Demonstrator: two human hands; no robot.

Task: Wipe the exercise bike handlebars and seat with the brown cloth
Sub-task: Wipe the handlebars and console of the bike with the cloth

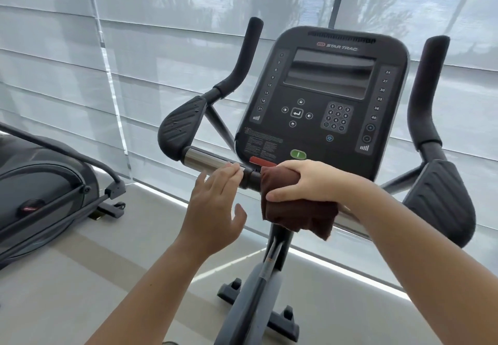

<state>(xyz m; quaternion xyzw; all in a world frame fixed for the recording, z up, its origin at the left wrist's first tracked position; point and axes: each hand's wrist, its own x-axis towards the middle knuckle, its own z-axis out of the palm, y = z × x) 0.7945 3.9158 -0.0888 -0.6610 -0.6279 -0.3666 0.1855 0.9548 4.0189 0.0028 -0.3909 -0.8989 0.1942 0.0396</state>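
Observation:
The exercise bike's handlebar (207, 160) runs across the middle of the view below the console, with a chrome section on the left and black elbow pads at both ends. My right hand (304, 181) is shut on the brown cloth (299, 211), which is wrapped over the bar's centre just under the console. My left hand (215, 204) is open, fingers spread, its fingertips touching the bar just left of the cloth. The left pad (180, 124) carries water droplets. The seat is out of view.
The console (323, 102) stands directly behind the bar. Upright grips rise at left (246, 50) and right (428, 85); the right pad (442, 199) sits beside my right forearm. Another exercise machine (45, 191) stands on the floor at left. Window blinds fill the background.

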